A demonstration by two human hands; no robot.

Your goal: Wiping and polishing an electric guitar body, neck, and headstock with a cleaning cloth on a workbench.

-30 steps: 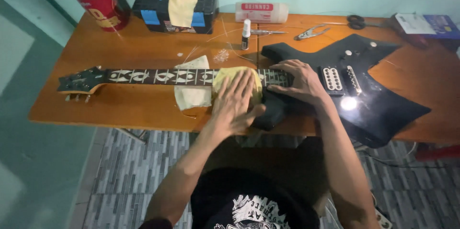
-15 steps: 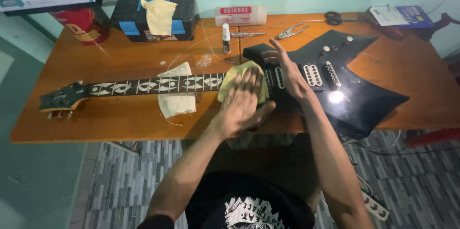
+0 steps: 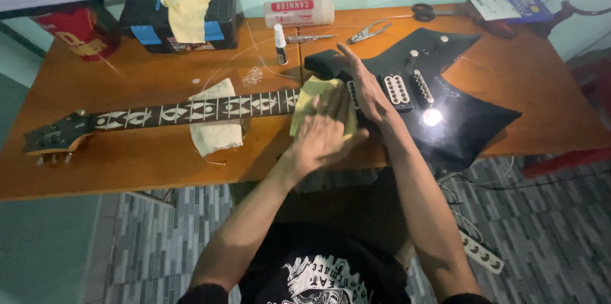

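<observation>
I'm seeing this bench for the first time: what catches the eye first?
A black angular electric guitar lies flat across the wooden table, its inlaid neck running left over a pale cloth. The left hand presses a yellow cloth where neck meets body, and the right hand rests on the body beside the pickups. A bright light glare shines on the glossy body.

Open bare tabletop [image 3: 146, 170] along the near edge below the guitar neck [image 3: 191, 111]; crowded behind by black case [image 3: 184, 21], small bottle [image 3: 280, 44], pliers [image 3: 368, 32], scissors [image 3: 423, 12].
</observation>
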